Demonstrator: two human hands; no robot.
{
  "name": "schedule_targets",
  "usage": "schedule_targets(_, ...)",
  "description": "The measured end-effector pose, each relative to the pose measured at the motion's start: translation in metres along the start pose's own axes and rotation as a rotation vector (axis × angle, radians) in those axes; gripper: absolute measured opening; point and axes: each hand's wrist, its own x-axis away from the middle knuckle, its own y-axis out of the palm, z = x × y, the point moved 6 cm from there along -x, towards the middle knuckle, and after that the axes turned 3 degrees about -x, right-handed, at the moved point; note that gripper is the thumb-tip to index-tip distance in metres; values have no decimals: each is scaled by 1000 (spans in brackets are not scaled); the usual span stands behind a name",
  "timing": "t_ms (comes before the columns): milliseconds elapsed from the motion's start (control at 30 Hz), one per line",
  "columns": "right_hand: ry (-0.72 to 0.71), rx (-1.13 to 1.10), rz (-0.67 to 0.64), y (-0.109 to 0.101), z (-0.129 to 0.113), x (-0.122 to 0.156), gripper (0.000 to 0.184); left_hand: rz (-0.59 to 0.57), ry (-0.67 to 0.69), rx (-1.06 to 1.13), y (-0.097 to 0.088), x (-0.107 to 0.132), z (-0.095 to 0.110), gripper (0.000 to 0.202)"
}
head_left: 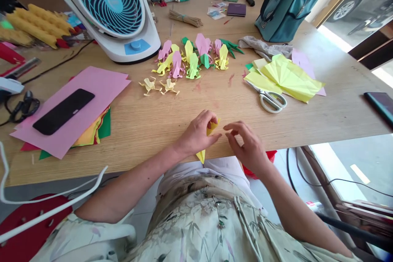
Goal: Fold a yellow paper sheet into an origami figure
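Note:
My left hand is closed around a small folded yellow paper piece at the table's near edge; a yellow tip of it pokes out below the hand. My right hand hovers just to the right of it, fingers curled and apart, holding nothing I can see. Farther back lies a cluster of folded paper figures in pink, yellow and green, with two small pale yellow ones in front of it.
White-handled scissors lie beside creased yellow sheets. A stack of coloured paper with a black phone on it lies left. A desk fan, a teal bag and another phone stand around the wooden table.

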Motion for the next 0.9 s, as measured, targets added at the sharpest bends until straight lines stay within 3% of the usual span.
schedule_targets(167,3,81,-248,-18,10,-24,19,-104,134,-54,20,0,13,37)
schedule_targets(467,16,10,-512,-13,23,-35,19,-117,68,-34,12,11,11,37)
schedule_targets(700,132,-97,-559,-10,31,-35,7,-82,82,-62,11,10,11,16)
schedule_targets(900,307,-168,-565,-11,44,-32,5,-123,35,-48,10,5,11,15)
